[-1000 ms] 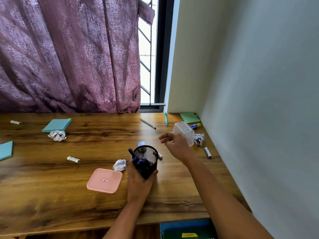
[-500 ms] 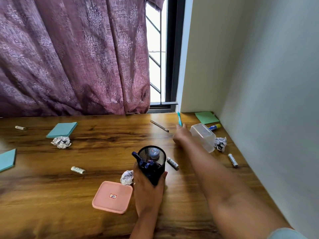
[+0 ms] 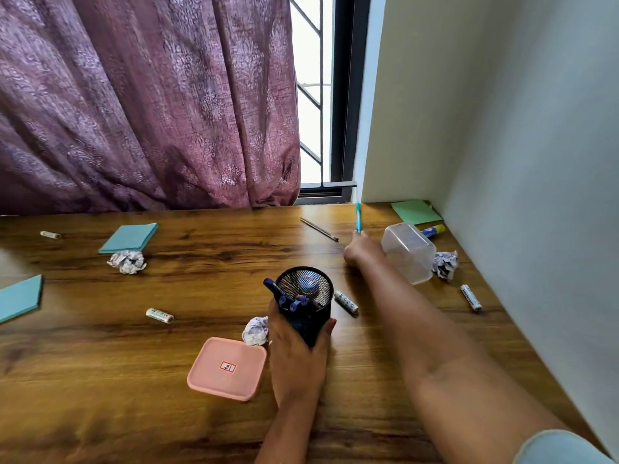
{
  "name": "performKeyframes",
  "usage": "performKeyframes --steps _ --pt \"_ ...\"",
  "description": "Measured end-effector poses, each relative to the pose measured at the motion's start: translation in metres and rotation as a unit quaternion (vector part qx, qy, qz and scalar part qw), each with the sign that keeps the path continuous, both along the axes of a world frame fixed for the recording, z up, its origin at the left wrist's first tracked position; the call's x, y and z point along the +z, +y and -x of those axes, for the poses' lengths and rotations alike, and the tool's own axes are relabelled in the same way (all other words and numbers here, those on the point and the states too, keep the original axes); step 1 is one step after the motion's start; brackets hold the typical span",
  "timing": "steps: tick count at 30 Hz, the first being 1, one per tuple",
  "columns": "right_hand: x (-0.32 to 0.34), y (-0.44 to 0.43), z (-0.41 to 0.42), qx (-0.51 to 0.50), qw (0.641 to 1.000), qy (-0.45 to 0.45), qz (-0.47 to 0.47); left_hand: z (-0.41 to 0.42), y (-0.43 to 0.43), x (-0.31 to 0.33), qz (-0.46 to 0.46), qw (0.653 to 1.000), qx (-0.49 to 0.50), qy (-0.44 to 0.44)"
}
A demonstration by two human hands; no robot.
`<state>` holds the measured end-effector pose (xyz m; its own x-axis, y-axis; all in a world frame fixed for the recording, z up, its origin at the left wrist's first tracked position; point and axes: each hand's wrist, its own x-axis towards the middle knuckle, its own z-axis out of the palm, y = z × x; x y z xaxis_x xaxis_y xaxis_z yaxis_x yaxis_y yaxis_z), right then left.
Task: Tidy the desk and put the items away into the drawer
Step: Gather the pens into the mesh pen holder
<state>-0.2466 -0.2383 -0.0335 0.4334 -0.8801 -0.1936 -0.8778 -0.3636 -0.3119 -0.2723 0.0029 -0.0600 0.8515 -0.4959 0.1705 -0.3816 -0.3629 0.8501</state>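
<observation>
My left hand (image 3: 296, 360) grips a black mesh pen cup (image 3: 306, 301) with several blue pens in it, tilted toward me near the desk's middle. My right hand (image 3: 363, 252) is stretched to the back of the wooden desk (image 3: 207, 286), fingertips touching the near end of a teal pen (image 3: 358, 216) that lies flat. Whether the fingers have closed on the pen is hidden. A clear plastic box (image 3: 408, 252) lies on its side just right of that hand.
Scattered around are a pink lid (image 3: 227, 368), paper balls (image 3: 127, 261) (image 3: 256, 330) (image 3: 444, 263), batteries (image 3: 159, 315) (image 3: 346, 301) (image 3: 470, 297) (image 3: 50, 234), teal notepads (image 3: 129, 237) (image 3: 20, 298), a green notepad (image 3: 415, 212), a pencil (image 3: 319, 229) and a glue stick (image 3: 433, 231). A wall bounds the right side.
My right hand let go of the clear box, which now lies on the desk, and reached back to the teal pen. The left hand kept hold of the pen cup.
</observation>
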Motion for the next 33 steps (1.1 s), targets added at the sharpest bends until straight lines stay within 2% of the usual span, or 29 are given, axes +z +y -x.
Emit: performKeyframes --steps 9,12,16,21,24,27,30,33 --pt "-0.006 0.083 0.067 0.029 0.978 -0.085 0.187 0.003 0.002 0.002 0.003 1.000 0.010 0.005" --pt "-0.004 0.096 0.077 0.023 0.980 -0.081 0.180 0.004 0.002 0.004 0.006 1.000 0.013 0.007" --pt "-0.003 0.083 0.071 0.023 0.990 -0.033 0.135 0.007 0.004 0.003 0.007 1.000 0.015 0.004" --pt "-0.004 0.075 0.084 0.024 0.984 -0.069 0.165 0.008 0.003 0.005 0.006 1.000 0.018 0.005" --pt "0.016 0.075 0.094 -0.005 0.973 -0.170 0.157 0.010 0.003 0.006 0.001 1.000 0.021 0.007" --pt "0.059 0.082 0.100 0.007 0.919 -0.336 0.206 0.011 0.003 0.008 -0.011 1.000 0.022 0.015" --pt "0.104 0.101 0.105 0.041 0.869 -0.461 0.177 0.014 0.004 0.011 -0.007 1.000 0.021 0.012" --pt "0.126 0.120 0.111 0.092 0.853 -0.499 0.123 0.014 0.005 0.012 -0.010 1.000 0.022 0.011"
